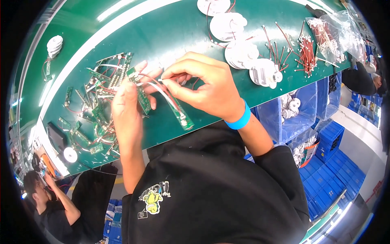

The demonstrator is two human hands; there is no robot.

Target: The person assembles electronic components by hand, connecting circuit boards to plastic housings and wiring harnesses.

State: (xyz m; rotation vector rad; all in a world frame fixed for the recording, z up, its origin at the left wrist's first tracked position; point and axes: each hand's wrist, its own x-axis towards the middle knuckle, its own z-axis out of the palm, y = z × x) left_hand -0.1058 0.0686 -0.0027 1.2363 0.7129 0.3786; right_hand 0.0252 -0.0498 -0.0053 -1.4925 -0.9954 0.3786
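My left hand (129,95) is closed round a green circuit board (143,99), its thumb on the near side. A white flat cable runs from that board to a second narrow board (183,118), which hangs over the table's near edge. My right hand (203,83), with a blue wristband above it, pinches a thin red wire (175,77) with a small white end close to the held board. Whether that end touches the board cannot be made out. Beside my left hand lies a pile of green circuit boards (99,107) with red wires and white cables.
White round plastic parts (227,27) stand in a row at the back right. Further right lie a bundle of red wires (307,55) and a clear plastic bag (345,34). Blue bins (271,116) stand below the table's right side. A person (53,199) works at lower left.
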